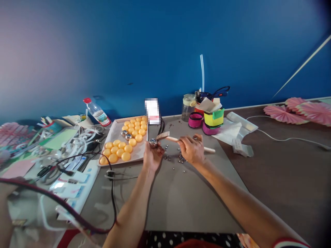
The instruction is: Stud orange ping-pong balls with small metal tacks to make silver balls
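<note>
My left hand is closed around a shiny silver ball, keeping it above the mat with its top showing. In my right hand I grip a small hammer by its pale handle. The hammer head is right by the ball's upper right side; whether the two touch I cannot tell. Small silver beads lie scattered on the grey mat below my hands. To the left, a white tray bears many orange balls and two silver-covered balls.
Against the blue wall stand a white pixelated object, a glass jar and a yellow fabric holder. A red-capped bottle leans behind cluttered cables. A dark cable loops near my left forearm. White packaging lies right.
</note>
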Demonstrator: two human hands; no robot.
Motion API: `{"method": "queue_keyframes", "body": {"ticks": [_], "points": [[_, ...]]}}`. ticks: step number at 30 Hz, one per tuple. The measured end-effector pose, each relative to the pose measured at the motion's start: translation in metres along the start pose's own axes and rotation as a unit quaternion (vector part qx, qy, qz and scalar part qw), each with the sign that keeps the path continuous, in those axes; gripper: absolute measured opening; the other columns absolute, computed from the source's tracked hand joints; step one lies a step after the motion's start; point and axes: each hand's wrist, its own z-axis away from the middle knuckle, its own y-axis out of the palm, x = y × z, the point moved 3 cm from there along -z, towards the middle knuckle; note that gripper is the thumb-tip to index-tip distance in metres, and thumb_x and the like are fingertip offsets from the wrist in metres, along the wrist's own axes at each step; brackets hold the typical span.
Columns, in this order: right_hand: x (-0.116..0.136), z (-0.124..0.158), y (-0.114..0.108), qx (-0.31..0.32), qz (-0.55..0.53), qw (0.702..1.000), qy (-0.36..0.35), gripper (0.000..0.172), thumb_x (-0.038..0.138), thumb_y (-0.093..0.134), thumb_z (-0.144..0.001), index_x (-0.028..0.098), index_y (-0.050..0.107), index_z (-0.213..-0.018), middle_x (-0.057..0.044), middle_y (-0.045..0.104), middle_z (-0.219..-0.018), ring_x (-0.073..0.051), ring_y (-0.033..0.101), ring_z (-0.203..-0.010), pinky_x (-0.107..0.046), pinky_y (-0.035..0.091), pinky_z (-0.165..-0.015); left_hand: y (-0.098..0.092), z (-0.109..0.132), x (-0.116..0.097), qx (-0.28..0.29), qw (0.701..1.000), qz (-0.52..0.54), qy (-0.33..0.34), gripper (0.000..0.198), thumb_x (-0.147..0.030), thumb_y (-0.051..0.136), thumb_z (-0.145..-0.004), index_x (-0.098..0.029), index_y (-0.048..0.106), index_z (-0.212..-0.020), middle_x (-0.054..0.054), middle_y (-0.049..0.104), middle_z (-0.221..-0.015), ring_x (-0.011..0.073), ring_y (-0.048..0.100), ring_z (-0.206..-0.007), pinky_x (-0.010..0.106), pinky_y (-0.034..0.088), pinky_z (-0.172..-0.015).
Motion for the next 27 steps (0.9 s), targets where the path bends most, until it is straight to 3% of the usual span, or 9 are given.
{"method": "queue_keyframes", "body": {"ticks": [5,16,22,27], "points": [[0.0018,-0.0007,-0.0004,0.009,0.006,1.0,-0.023,0.029,0.032,0.044,-0.091,0.019,0.06,-0.071,0.001,0.062,-0.061,-0.01,0.046,-0.051,-0.031,0.025,-0.085,0.0004,0.0,-0.0005,0.019,1.0,0.012,-0.019,0.042,-0.049,0.04,-0.09,-0.015,0.052,-0.068,0.002,0.055,-0.068,0.0068,0.038,-0.046,0.022,0.039,-0.05],[0.0,-0.0003,-0.002,0.006,-0.01,1.0,-0.002,0.026,0.031,0.043,-0.092,0.019,0.061,-0.078,-0.001,0.066,-0.069,-0.01,0.05,-0.056,-0.031,0.024,-0.085,0.0017,0.0014,-0.0023,0.08,0.993,0.072,-0.044,0.046,-0.052,0.035,-0.09,-0.016,0.045,-0.065,0.0,0.048,-0.064,0.0054,0.03,-0.043,0.022,0.036,-0.048],[-0.0039,0.0003,0.0017,0.034,0.003,0.999,-0.007,0.03,0.032,0.042,-0.092,0.019,0.061,-0.074,0.0,0.064,-0.064,-0.01,0.045,-0.053,-0.031,0.024,-0.085,0.0038,0.0025,-0.001,0.081,0.992,0.063,-0.071,0.05,-0.056,0.031,-0.09,-0.013,0.053,-0.077,-0.003,0.04,-0.058,0.0037,0.023,-0.039,0.019,0.031,-0.043],[-0.0007,-0.0002,-0.0011,0.02,-0.019,1.0,0.005,0.03,0.031,0.038,-0.093,0.018,0.062,-0.079,-0.002,0.066,-0.07,-0.011,0.049,-0.057,-0.031,0.023,-0.085,0.0052,0.0034,-0.0015,0.08,0.993,0.065,-0.062,0.049,-0.056,0.03,-0.09,-0.015,0.048,-0.068,-0.003,0.04,-0.057,0.004,0.024,-0.038,0.02,0.031,-0.043]]}}
